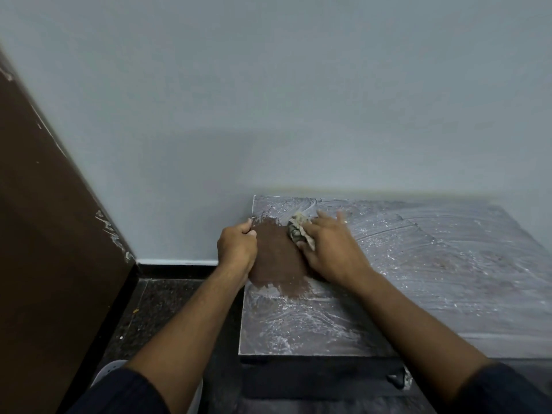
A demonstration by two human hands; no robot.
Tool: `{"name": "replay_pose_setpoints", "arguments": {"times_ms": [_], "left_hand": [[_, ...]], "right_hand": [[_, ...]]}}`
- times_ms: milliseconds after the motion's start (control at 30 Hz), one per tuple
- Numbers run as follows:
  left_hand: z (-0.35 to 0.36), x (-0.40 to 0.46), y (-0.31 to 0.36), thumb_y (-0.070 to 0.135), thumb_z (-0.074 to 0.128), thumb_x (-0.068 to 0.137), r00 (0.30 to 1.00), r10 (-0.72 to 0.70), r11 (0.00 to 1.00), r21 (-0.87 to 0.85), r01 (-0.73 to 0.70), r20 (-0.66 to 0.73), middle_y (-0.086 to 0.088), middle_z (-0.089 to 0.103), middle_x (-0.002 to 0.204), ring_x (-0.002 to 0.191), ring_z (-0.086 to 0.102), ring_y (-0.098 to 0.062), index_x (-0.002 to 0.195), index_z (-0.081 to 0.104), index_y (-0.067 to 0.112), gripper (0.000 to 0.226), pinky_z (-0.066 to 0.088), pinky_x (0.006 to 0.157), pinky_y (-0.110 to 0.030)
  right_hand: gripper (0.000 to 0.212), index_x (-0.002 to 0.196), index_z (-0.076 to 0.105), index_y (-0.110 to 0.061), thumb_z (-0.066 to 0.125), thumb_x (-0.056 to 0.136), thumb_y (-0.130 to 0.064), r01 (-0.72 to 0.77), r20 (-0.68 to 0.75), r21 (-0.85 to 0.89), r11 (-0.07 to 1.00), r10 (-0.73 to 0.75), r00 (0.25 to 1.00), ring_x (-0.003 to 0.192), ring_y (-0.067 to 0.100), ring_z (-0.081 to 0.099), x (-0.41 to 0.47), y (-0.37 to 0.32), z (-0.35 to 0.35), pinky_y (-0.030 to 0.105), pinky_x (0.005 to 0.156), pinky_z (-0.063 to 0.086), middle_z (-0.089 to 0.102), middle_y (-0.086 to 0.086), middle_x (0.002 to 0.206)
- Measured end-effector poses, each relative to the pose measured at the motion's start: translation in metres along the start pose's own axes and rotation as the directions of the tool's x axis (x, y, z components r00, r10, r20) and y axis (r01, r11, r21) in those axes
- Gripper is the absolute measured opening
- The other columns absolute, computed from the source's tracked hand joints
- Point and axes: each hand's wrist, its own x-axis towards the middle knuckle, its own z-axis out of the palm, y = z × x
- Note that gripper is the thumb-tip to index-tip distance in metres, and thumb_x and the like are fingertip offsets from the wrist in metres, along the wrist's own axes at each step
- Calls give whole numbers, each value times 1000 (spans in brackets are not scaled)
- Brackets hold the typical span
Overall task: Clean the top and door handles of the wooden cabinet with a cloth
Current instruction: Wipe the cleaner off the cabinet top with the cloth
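Note:
The wooden cabinet's top [418, 279] is coated in grey-white dust with wipe streaks. A brown wiped patch [277, 261] shows near its far left corner. My right hand [331, 249] presses a crumpled, dirty cloth [298, 231] flat on the top, just right of the patch. My left hand [237, 249] is curled over the cabinet's left edge, fingers closed on it. A dark door handle [395, 380] peeks out below the front edge.
A pale blue wall [268, 100] rises right behind the cabinet. A dark brown door or panel [44, 234] leans in at the left. Dark speckled floor [155, 318] lies between the panel and the cabinet.

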Motion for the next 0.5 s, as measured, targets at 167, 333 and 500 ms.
{"name": "replay_pose_setpoints", "arguments": {"times_ms": [167,333,500], "left_hand": [[4,0,1,6,58,92,997,29,997,80,-23,-71,-2,66,126,114,60,-19,122,66,11,32,34,88,-15],[10,5,-1,8,52,95,996,75,980,186,-63,-58,-8,59,128,111,60,-27,119,68,11,28,33,87,-19],[12,14,2,12,51,99,995,103,986,129,-102,-2,-10,53,138,119,55,-23,132,58,8,34,31,94,-18]], "right_hand": [[56,150,42,-23,56,96,-21,124,23,166,978,-129,991,144,21,37,-8,-24,17,35,120,20,37,1,159],[56,147,47,-26,55,95,-6,11,13,229,973,-14,1000,140,21,44,10,9,12,45,119,32,46,1,154],[49,145,48,-15,51,97,-9,-81,0,166,983,82,997,139,26,43,27,14,12,42,119,32,47,10,151]]}}
